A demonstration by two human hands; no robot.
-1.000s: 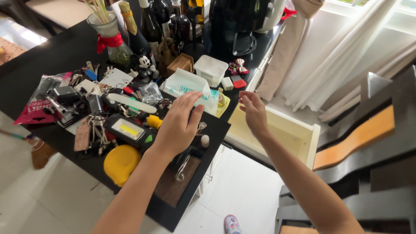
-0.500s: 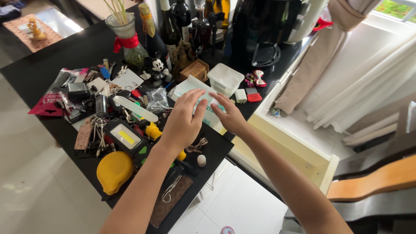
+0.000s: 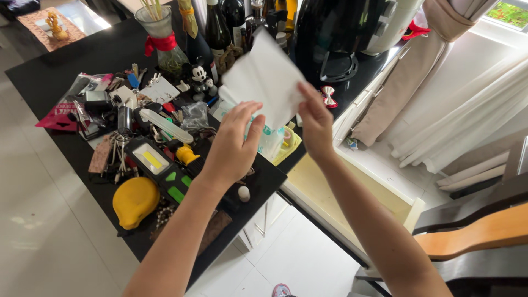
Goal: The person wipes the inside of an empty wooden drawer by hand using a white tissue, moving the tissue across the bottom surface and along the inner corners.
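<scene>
My right hand [image 3: 317, 122] pinches a white wet wipe [image 3: 265, 77] and holds it up above the black table [image 3: 66, 60]. Just under the sheet lies the soft wipe pack [image 3: 267, 137], white with teal print. My left hand [image 3: 231, 147] presses on that pack, fingers spread over its top. The lower part of the pack is hidden behind my left hand.
The table is crowded: a yellow case [image 3: 135, 201], a work light with a yellow panel [image 3: 147, 160], keys, a cartoon mouse figurine [image 3: 199, 80], wine bottles [image 3: 218, 27] and a glass vase [image 3: 160, 38]. An open pale drawer [image 3: 352, 198] juts out at the right. A wooden chair [image 3: 478, 234] stands beyond it.
My right hand went from beside the drawer to the pack, then rose with a white wipe drawn out of it. My left hand stayed on the pack. The view tilted slightly.
</scene>
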